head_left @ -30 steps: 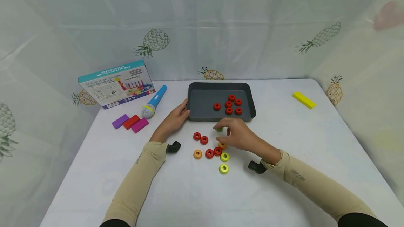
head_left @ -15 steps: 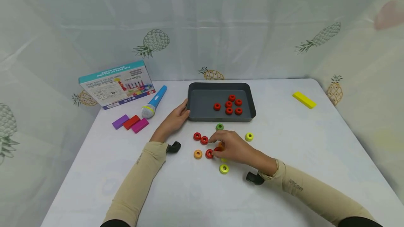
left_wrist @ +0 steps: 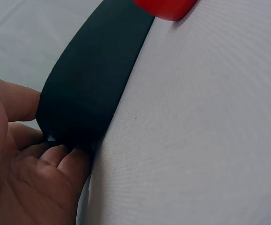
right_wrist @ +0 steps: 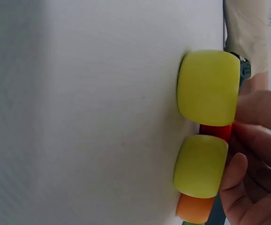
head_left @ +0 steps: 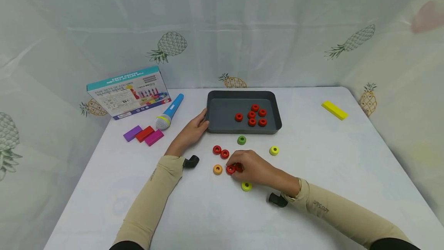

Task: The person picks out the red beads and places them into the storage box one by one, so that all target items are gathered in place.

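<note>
My left hand (head_left: 190,136) grips the left near corner of a dark grey tray (head_left: 216,120); in the left wrist view its thumb and fingers (left_wrist: 72,161) bracket the tray's corner (left_wrist: 86,79). Several red ring beads (head_left: 251,115) lie in the tray. My right hand (head_left: 254,169) is low over the table, thumb and index fingertips curled round a red bead (head_left: 230,170), beside another red one partly under the hand. Two yellow beads (right_wrist: 209,87) and an orange bead (right_wrist: 195,208) stand by those fingers in the right wrist view; the hand covers some of these in the head view.
Near the tray are two red beads (head_left: 221,152), an orange bead (head_left: 217,169), a green bead (head_left: 241,140) and yellow beads (head_left: 274,150). At left are a toy microphone (head_left: 169,113), coloured blocks (head_left: 143,134) and a printed box (head_left: 128,93). A yellow block (head_left: 334,110) lies far right.
My right hand has moved left and toward me, from the green bead to the red beads, and its fingers have drawn closer together. A yellow bead came into view at right. My left hand stays put.
</note>
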